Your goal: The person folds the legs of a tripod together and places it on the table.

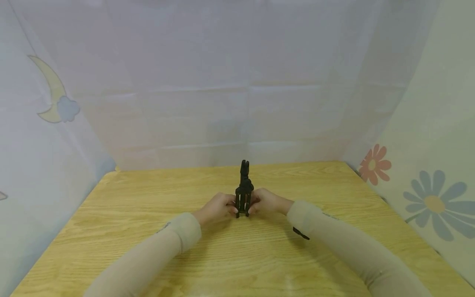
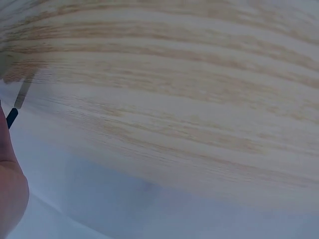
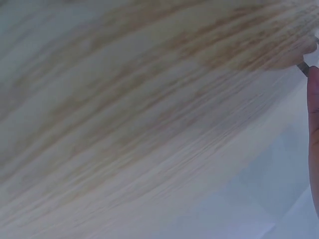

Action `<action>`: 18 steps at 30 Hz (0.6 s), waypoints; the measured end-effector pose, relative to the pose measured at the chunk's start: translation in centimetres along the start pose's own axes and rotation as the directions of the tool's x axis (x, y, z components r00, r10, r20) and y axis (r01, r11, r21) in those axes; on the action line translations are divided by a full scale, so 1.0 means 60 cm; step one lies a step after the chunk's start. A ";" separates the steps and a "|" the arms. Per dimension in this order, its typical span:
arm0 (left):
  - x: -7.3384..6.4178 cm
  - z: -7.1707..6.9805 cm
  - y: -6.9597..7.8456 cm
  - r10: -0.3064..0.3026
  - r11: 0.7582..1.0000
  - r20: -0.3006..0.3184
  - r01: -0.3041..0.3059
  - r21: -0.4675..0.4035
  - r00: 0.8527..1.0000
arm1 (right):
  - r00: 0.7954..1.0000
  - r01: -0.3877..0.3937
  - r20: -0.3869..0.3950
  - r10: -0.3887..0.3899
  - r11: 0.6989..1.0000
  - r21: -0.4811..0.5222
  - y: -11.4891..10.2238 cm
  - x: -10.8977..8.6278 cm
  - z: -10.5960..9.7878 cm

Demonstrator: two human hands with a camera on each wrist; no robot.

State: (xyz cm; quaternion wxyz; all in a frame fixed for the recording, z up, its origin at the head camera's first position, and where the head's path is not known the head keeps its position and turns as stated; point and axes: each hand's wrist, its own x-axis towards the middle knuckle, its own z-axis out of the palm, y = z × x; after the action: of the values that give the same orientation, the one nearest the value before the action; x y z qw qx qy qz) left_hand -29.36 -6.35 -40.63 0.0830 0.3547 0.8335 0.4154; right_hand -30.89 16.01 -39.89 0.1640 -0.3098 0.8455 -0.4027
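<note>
A black object (image 1: 243, 185) stands upright on the wooden table, with thin legs below and a narrow, two-pronged top; its exact kind is unclear. From its left side, my left hand (image 1: 218, 207) pinches a lower leg between thumb and fingers. My right hand (image 1: 269, 202) grips the opposite side low down, fingers partly hidden behind the legs. In the left wrist view, only an edge of the hand (image 2: 11, 194) and a dark leg tip (image 2: 12, 117) show. The right wrist view catches a finger (image 3: 314, 109) beside a dark sliver (image 3: 303, 68) of the object.
The wooden table (image 1: 156, 185) reaches back to a pale hanging sheet (image 1: 193, 115). Side sheets carry a moon print (image 1: 52, 82) at left and flower prints (image 1: 434, 204) at right. A small black piece (image 1: 300, 233) shows below the right cuff; whether it touches the table is unclear.
</note>
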 end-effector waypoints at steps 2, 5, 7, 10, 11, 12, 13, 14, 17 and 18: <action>-0.001 -0.002 0.000 -0.020 1.000 0.001 0.020 -0.011 1.000 | 1.000 0.016 -0.002 -0.016 1.000 0.008 0.002 0.000 0.000; -0.002 -0.005 0.003 -0.064 0.997 0.007 0.064 -0.037 0.998 | 0.999 0.034 -0.006 -0.034 0.999 0.009 0.004 0.001 0.001; -0.003 -0.007 0.006 -0.105 0.993 0.010 0.106 -0.059 0.994 | 0.999 0.039 -0.009 -0.039 0.999 0.009 0.005 0.000 0.002; -0.004 -0.008 0.010 -0.159 0.982 0.011 0.159 -0.102 0.987 | 0.999 0.039 -0.014 -0.039 0.999 0.015 0.004 -0.001 0.003; -0.004 -0.009 0.010 -0.172 0.979 0.011 0.172 -0.113 0.985 | 0.999 0.039 -0.015 -0.039 0.999 0.017 0.003 -0.001 0.003; -0.004 -0.009 0.011 -0.186 0.975 0.009 0.185 -0.121 0.983 | 0.999 0.036 -0.017 -0.036 0.999 0.020 0.003 -0.001 0.003; -0.003 -0.009 0.011 -0.193 0.973 0.009 0.193 -0.128 0.981 | 0.999 0.033 -0.017 -0.033 0.999 0.025 0.002 -0.002 0.003; -0.003 -0.009 0.010 -0.198 0.972 0.006 0.197 -0.131 0.980 | 0.999 0.033 -0.016 -0.033 0.999 0.028 0.001 -0.002 0.003; -0.003 -0.008 0.008 -0.194 0.973 -0.004 0.192 -0.129 0.981 | 0.999 0.033 -0.016 -0.033 0.999 0.029 -0.001 -0.004 0.003; -0.003 -0.008 0.008 -0.195 0.973 -0.009 0.192 -0.129 0.981 | 0.999 0.034 -0.016 -0.034 0.999 0.030 -0.002 -0.005 0.003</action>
State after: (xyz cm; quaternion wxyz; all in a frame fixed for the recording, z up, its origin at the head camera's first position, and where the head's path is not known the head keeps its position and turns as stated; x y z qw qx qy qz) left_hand -29.18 -6.59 -39.99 0.1366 0.2612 0.8368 0.4615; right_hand -30.53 16.03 -39.90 0.1556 -0.3185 0.8351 -0.4207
